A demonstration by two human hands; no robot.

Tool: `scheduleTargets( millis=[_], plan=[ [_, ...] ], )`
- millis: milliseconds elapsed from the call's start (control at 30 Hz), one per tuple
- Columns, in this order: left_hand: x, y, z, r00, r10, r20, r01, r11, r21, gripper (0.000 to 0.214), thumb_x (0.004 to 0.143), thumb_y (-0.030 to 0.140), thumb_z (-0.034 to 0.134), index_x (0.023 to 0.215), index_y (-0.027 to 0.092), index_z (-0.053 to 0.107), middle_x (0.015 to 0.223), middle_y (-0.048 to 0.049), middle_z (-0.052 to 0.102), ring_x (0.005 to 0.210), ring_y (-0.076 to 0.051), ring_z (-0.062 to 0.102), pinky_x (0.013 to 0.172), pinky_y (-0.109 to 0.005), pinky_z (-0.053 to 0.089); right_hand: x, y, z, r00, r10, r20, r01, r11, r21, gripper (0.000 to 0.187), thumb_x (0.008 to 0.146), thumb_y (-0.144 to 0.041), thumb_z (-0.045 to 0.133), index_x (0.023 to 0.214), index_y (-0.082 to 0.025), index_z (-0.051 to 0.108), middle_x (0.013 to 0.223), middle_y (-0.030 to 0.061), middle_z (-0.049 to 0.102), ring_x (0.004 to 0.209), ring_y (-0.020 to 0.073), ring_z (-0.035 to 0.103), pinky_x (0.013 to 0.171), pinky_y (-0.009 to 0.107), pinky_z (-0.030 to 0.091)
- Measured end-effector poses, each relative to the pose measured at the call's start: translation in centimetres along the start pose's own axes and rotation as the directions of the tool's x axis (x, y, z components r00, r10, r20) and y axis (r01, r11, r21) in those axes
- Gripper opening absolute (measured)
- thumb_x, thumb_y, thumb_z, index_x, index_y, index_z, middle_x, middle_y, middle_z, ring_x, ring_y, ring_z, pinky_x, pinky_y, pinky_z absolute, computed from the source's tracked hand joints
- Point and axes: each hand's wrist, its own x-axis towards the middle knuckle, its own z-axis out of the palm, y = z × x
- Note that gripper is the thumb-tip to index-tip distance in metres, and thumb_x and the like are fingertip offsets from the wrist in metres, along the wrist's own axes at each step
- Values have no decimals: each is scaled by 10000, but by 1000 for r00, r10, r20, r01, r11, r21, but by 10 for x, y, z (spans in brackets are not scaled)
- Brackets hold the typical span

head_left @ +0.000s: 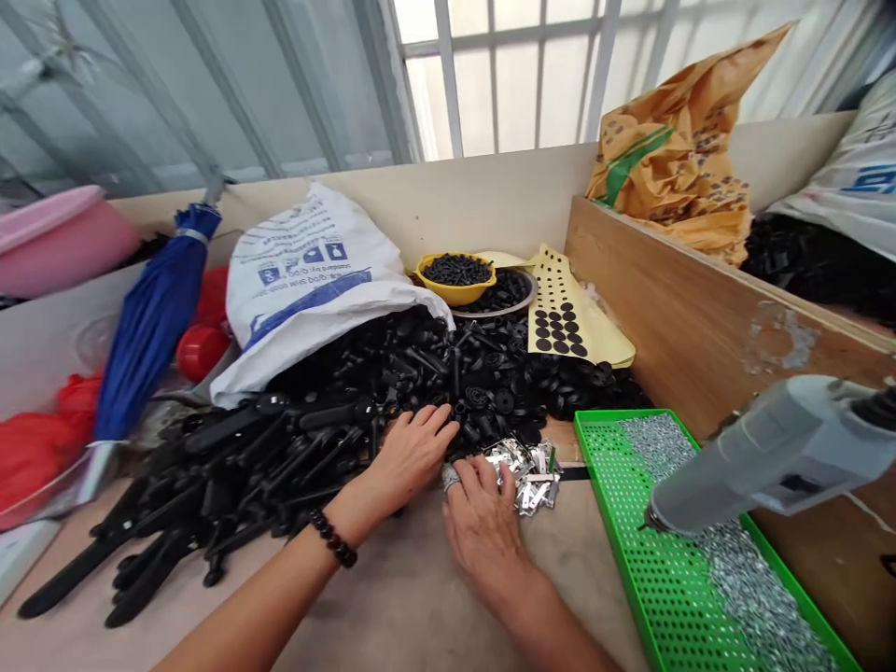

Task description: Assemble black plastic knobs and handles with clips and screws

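My left hand (414,450), with a dark bead bracelet on the wrist, reaches over the near edge of a heap of black plastic parts (420,364). Its fingers are stretched out, and their tips rest at the parts. Close on its right, my right hand (484,513) is bent over the left side of a small pile of flat silvery metal pieces (536,481). Gaps show between its curved fingers; the fingertips are partly hidden. Something pale and silvery wraps or lies at its leftmost digit. Long black handle-like parts (245,457) lie to the left of my hands.
A green perforated tray (623,551) with small metal parts stands on the right, below a grey power screwdriver (756,457). Farther back are a white sack (315,271), a yellow bowl (455,293) and a sticker sheet (588,327). A wooden partition (672,299) edges the right; a blue umbrella (150,322) leans left.
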Motion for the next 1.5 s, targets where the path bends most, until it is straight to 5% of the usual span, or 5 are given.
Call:
scheduleTargets(
  millis=[300, 633, 933, 1500],
  plan=[
    [-10, 6, 15, 988, -116, -101, 110, 992, -63, 244, 854, 207, 587, 1096, 171, 582, 1317, -136, 513, 1165, -282, 494, 926, -408, 442, -11, -3, -14, 995, -68, -70, 79, 981, 178, 64, 865, -150, 515, 834, -193, 551, 1034, 44, 627, 1036, 219, 498, 994, 456, 220],
    [-7, 21, 19, 968, -123, -217, 91, 984, -151, 218, 840, 191, 597, 1057, 201, 611, 1351, -117, 504, 1251, -294, 433, 985, -467, 399, -6, 12, -13, 981, -25, -190, 44, 994, 99, 195, 905, -139, 402, 870, -181, 589, 971, 68, 632, 924, 213, 519, 900, 405, 321],
    [-8, 29, 29, 922, -244, -301, 168, 951, -258, 217, 870, 151, 518, 1052, 190, 627, 1341, -121, 524, 1251, -305, 444, 982, -495, 410, -2, 34, -10, 947, 94, -307, -108, 994, -29, 233, 922, -155, 376, 959, -156, 607, 1123, 108, 619, 1113, 243, 473, 954, 430, 310],
    [-6, 27, 43, 901, -263, -346, 172, 947, -273, 351, 851, 99, 477, 1161, 197, 610, 1331, -116, 553, 1225, -319, 491, 950, -503, 449, 27, 31, 3, 978, 131, -160, -150, 982, -111, 274, 858, -84, 425, 1038, -190, 603, 1193, 64, 621, 1211, 247, 414, 996, 471, 283]
  ],
)
